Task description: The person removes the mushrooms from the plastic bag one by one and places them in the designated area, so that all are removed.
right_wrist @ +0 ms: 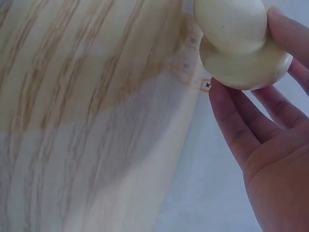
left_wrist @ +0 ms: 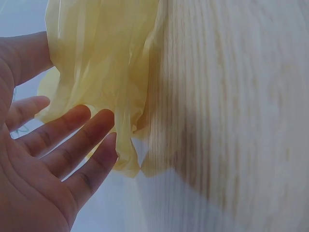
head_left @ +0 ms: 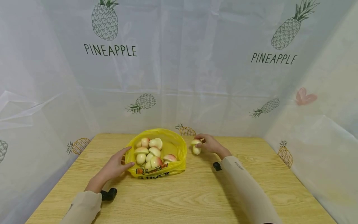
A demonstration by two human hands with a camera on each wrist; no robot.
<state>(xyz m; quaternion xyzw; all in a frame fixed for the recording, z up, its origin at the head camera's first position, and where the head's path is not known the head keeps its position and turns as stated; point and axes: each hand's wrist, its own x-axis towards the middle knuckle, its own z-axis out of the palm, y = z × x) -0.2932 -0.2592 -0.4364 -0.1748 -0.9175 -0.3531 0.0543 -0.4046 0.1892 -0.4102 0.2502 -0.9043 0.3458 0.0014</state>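
A yellow plastic bag [head_left: 182,152] lies with its mouth spread open toward me. Several mushrooms [head_left: 141,159], cream with some pink-tinged caps, are piled inside it, mostly to the left. My left hand [head_left: 115,165] rests at the bag's left side, its fingers fairly straight and spread against the yellow film [left_wrist: 104,58] in the left wrist view. Just right of the bag, my right hand [head_left: 209,144] pinches one cream mushroom [head_left: 196,149] between thumb and fingers. The right wrist view shows that mushroom [right_wrist: 236,29] with its rounded stem upward and its cap at the fingertips.
Everything is on a light wooden table [head_left: 195,193]. White sheeting [head_left: 190,74] printed with pineapples rises along the back and both sides. A black wrist mount [head_left: 109,194] sits at my left wrist, another black piece [head_left: 217,166] at my right.
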